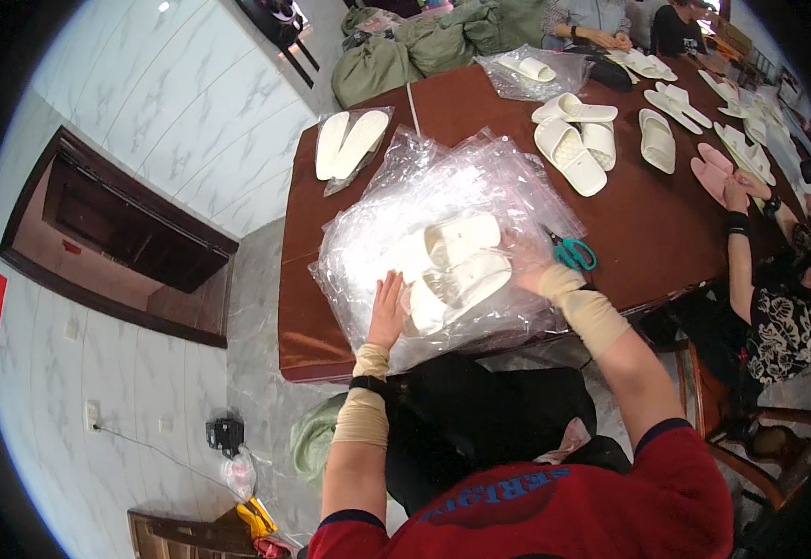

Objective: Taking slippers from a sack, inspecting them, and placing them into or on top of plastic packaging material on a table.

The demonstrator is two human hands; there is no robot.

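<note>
A pair of cream slide slippers [466, 265] lies side by side on a pile of clear plastic bags [359, 242], under a bright glare. At the slippers' left end is my left hand [387, 309], fingers stretched out and close to the near slipper. My right hand [529, 268] is at their right end, low over the plastic. Glare washes out its fingers, so its grip does not show. Both my wrists have beige wraps. Teal-handled scissors [573, 253] rest just right of my right hand, their blades partly under the plastic.
On the brown table [648, 252] lie a bagged pair of white slippers [354, 144], loose cream slippers [573, 158] and another bagged pair [531, 70]. At right, a co-worker's hands [741, 191] hold pink slippers [711, 172]. More people sit at the far side, near green sacks [373, 70].
</note>
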